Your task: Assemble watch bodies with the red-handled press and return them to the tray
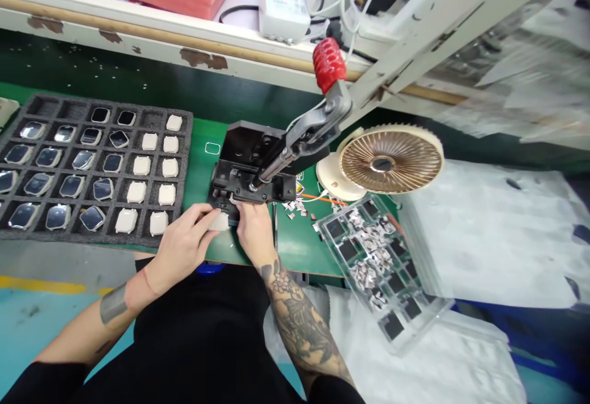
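Observation:
My left hand (184, 241) pinches a cream watch case (220, 222) between thumb and fingers, just in front of a black press fixture (251, 179). The fingertips of my right hand (255, 229) reach in under the fixture's front edge; they look closed, and whatever they grip is hidden. A metal toggle lever (295, 146) with a red wrapped handle (329, 64) rises from the fixture and leans to the right. To the left lies a grey foam tray (182, 170) with watch cases in its cells, some showing dark glass screens, others cream backs.
A beige fan (391, 158) stands right of the fixture. Beside it a clear compartment tray (334, 250) holds small loose parts, with more small pieces (295, 206) scattered on the green mat (299, 244). White foam sheets (498, 232) lie at right. A shelf (152, 47) runs along the back.

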Demonstrator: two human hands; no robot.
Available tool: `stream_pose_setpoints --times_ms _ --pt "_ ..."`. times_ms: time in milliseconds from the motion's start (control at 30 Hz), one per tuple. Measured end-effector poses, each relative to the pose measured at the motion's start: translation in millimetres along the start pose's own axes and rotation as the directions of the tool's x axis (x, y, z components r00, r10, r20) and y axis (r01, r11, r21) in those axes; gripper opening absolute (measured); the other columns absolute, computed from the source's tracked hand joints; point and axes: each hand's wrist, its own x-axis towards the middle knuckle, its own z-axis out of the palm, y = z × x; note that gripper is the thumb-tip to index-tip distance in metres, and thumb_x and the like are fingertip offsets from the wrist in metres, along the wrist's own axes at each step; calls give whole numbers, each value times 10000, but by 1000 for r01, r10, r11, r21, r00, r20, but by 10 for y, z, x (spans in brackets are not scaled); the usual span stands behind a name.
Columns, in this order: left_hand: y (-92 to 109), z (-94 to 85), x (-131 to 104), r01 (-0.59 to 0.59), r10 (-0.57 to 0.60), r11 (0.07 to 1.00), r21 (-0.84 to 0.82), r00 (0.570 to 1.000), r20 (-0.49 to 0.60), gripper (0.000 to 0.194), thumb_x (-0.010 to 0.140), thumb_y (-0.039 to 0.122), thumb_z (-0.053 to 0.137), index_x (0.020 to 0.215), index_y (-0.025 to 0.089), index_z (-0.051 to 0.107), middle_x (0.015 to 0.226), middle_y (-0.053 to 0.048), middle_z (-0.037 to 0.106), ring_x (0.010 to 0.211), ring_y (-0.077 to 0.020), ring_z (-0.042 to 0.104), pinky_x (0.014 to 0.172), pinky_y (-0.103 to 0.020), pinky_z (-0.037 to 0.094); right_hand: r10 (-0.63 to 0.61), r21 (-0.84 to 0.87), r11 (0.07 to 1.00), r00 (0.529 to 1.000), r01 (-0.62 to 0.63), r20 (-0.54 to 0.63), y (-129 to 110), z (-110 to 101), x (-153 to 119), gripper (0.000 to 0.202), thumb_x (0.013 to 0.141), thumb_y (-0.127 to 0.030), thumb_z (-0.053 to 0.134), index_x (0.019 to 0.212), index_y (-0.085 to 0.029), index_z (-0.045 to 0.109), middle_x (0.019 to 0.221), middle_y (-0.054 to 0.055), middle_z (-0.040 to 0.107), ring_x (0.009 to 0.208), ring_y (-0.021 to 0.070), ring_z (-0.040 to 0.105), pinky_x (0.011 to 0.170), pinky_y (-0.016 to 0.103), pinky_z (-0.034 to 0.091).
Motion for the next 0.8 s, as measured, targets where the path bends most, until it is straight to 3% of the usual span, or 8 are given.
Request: stream_pose_setpoints --times_ms 167,333,467,533,600,700,733,800 --pt "114 270 244 3 -35 950 312 995 96 411 1124 174 526 1507 234 663 1491 -132 707 881 -230 817 695 -351 637 97 266 963 979 -48 -176 -85 -264 -359 443 1120 -149 479 1513 -252 655 1446 131 715 1369 273 692 1173 493 610" --pt "216 541 597 53 -156 933 355 951 266 391 1091 117 500 1377 212 749 1392 -176 733 861 -263 823 737 -382 644 77 240 970 974 -23 -215 -17 -482 -566 467 1111 -165 523 1546 -285 645 1461 122 731 1379 283 707 1158 523 633" --pt "264 468 636 63 -161 941 333 948 275 355 1085 124 517 1331 191 765 1325 -171 755 892 -277 828 762 -386 654 54 205 979 969 -4 -241 29 -535 -561 457 1099 -150 552 1532 -261 650 1451 137 738 1365 290 716 1131 537 649" --pt "323 359 553 66 -124 975 210 952 281 360 1088 201 597 1424 236 723 1460 -145 714 894 -242 819 801 -378 665 33 187 982 958 22 -285 14 -513 -546 467 1080 -129 581 1525 -253 652 1431 141 746 1348 296 721 1110 544 656" --pt "407 264 434 133 -94 982 -130 958 271 460 1044 319 738 1498 276 678 1529 -118 683 854 -195 795 823 -353 673 -27 175 980 941 91 -336 -30 -469 -521 500 1048 -106 628 1524 -258 652 1403 141 751 1311 305 733 1068 552 671" --pt "500 164 266 258 -198 731 -632 966 166 386 1039 396 758 1390 235 749 1281 -108 765 778 -175 749 751 -310 649 -209 154 949 917 274 -339 -115 -439 -406 594 995 -100 706 1551 -297 637 1334 129 764 1217 317 760 977 553 700" --pt "497 120 224 270 -257 665 -696 958 125 318 1067 396 716 1323 219 781 1180 -107 768 755 -178 733 713 -306 628 -275 129 935 905 330 -323 -131 -461 -326 631 974 -121 746 1564 -312 630 1318 126 766 1194 326 765 954 557 704" --pt "409 -21 176 252 -328 659 -709 944 31 281 1113 387 632 1242 217 815 1096 -105 757 737 -183 700 693 -316 589 -364 23 916 852 402 -376 -123 -568 -75 683 936 -217 830 1580 -323 630 1290 132 772 1163 358 772 923 580 699"
